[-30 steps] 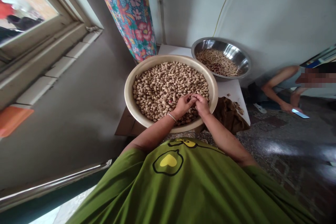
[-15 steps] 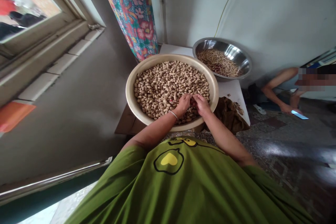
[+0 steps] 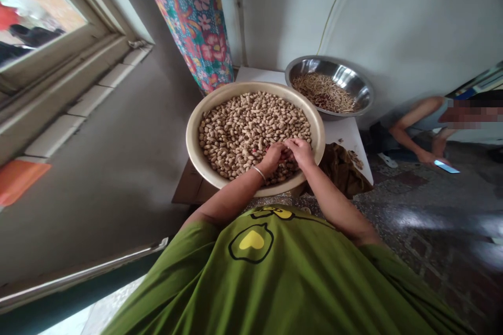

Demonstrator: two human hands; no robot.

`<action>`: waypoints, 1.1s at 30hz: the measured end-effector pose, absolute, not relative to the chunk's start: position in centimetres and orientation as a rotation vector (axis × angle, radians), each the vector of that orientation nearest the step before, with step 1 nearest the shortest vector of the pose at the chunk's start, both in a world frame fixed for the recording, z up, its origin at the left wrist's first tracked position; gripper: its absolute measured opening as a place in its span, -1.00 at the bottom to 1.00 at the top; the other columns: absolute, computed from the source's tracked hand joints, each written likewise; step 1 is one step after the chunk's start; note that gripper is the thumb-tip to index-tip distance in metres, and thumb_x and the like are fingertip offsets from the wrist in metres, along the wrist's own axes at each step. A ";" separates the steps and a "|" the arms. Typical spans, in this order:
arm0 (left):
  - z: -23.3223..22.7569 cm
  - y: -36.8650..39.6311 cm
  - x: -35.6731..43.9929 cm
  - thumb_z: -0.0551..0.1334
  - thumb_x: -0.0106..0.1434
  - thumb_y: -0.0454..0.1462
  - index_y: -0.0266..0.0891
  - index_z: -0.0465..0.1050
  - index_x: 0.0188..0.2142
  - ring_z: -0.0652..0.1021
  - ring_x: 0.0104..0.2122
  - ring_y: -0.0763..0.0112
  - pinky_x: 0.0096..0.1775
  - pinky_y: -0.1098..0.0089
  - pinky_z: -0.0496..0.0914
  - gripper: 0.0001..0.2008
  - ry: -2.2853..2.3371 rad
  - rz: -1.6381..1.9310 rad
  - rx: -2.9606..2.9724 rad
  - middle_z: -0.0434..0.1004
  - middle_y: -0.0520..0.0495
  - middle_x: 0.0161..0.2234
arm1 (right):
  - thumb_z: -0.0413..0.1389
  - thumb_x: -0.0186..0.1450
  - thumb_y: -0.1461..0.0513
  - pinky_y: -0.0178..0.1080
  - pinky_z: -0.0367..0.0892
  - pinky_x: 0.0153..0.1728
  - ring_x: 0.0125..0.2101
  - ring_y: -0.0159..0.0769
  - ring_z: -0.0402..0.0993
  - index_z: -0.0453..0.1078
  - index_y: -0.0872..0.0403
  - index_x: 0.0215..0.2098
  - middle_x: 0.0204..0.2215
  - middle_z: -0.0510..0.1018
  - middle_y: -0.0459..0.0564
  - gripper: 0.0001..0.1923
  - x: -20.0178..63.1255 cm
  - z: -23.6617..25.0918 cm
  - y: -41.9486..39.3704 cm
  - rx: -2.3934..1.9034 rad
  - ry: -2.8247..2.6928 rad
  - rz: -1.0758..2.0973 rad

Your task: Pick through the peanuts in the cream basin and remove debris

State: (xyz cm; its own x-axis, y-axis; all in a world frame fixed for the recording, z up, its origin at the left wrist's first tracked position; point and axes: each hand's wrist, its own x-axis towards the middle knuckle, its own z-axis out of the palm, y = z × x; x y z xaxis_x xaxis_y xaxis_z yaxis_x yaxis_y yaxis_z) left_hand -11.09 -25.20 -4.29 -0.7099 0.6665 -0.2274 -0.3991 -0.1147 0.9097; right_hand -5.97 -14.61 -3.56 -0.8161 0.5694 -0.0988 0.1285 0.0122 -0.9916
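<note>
A wide cream basin [image 3: 194, 125] full of unshelled peanuts [image 3: 243, 125] stands on a small white table [image 3: 346, 133]. Both of my hands rest together over the near right part of the heap. My left hand [image 3: 272, 157], a thin bangle on its wrist, has its fingers curled against my right hand [image 3: 301, 151], and the two pinch a peanut between them. The nut itself is mostly hidden by my fingers. Behind the basin, a steel bowl [image 3: 353, 84] holds empty shells and some reddish kernels.
A brown cloth [image 3: 340, 170] with bits of shell hangs off the table's right edge. A flowered curtain [image 3: 196, 15] hangs behind the basin. At the right, another person [image 3: 416, 125] crouches on the tiled floor with a phone [image 3: 445, 166]. A window is at the left.
My hands have drawn a little closer together over the same spot of the heap. The view shifted slightly. The person at the right stays crouched.
</note>
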 end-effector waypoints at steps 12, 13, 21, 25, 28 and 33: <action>-5.3 -25.9 -12.9 0.11 0.26 -0.46 -0.32 0.64 -0.17 0.61 -0.08 0.25 0.07 0.32 0.44 -0.68 2.401 1.320 0.829 0.68 -0.15 -0.13 | 0.11 0.36 0.35 -0.43 0.39 -0.55 -0.65 -0.50 0.30 0.32 0.14 -0.29 -0.64 0.36 -0.19 -0.95 0.0 -4.5 5.8 -1.413 -1.180 1.662; -5.4 -25.9 -12.9 0.10 0.28 -0.46 -0.32 0.64 -0.14 0.61 -0.07 0.25 0.07 0.32 0.44 -0.67 2.422 1.285 0.838 0.67 -0.16 -0.11 | 0.09 0.37 0.34 -0.41 0.42 -0.53 -0.62 -0.48 0.35 0.32 0.15 -0.28 -0.61 0.38 -0.16 -0.95 0.1 -4.9 6.6 -1.442 -1.173 1.663; -3.8 -26.3 -12.1 0.12 0.32 -0.41 -0.30 0.61 -0.05 0.60 -0.08 0.30 0.02 0.40 0.43 -0.68 2.543 1.097 0.956 0.66 -0.15 -0.09 | 0.05 0.32 0.36 -0.40 0.32 -0.51 -0.58 -0.49 0.30 0.39 0.17 -0.09 -0.53 0.39 -0.16 -0.80 -1.9 -5.5 4.6 -1.217 -1.389 1.472; -1.7 -28.1 -13.8 0.12 0.36 -0.32 -0.24 0.57 0.01 0.58 -0.06 0.24 -0.02 0.35 0.43 -0.68 2.851 0.973 0.739 0.61 -0.20 -0.02 | 0.14 0.16 0.36 -0.46 0.25 -0.54 -0.56 -0.53 0.32 0.44 0.14 -0.09 -0.47 0.45 -0.17 -0.68 -4.0 -3.7 -3.4 -0.914 -1.522 1.534; -0.9 -29.7 -15.3 0.18 0.34 -0.24 -0.32 0.56 -0.02 0.58 -0.05 0.05 -0.03 0.22 0.43 -0.70 2.975 0.767 0.526 0.57 -0.35 -0.04 | 0.17 0.15 0.26 -0.48 0.23 -0.58 -0.56 -0.52 0.36 0.45 0.14 -0.14 -0.48 0.49 -0.15 -0.71 -5.0 -2.5 -10.3 -0.778 -1.616 1.774; -1.9 -30.3 -16.1 0.25 0.26 -0.32 -0.45 0.59 -0.18 0.57 -0.03 -0.16 -0.01 0.09 0.42 -0.78 2.875 0.639 0.508 0.54 -0.51 -0.11 | 0.18 0.15 0.19 -0.46 0.22 -0.63 -0.60 -0.48 0.37 0.48 0.14 -0.20 -0.53 0.50 -0.13 -0.73 -5.4 -2.8 -16.3 -0.846 -1.754 2.014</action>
State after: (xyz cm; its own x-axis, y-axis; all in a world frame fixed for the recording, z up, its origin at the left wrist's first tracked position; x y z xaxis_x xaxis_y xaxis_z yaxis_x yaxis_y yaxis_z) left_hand -16.12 -30.33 -1.86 -0.9310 0.3575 -0.0742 0.2924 0.8516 0.4350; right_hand -5.44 -16.30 -2.79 -0.7656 0.6071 -0.2127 0.1274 -0.1809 -0.9752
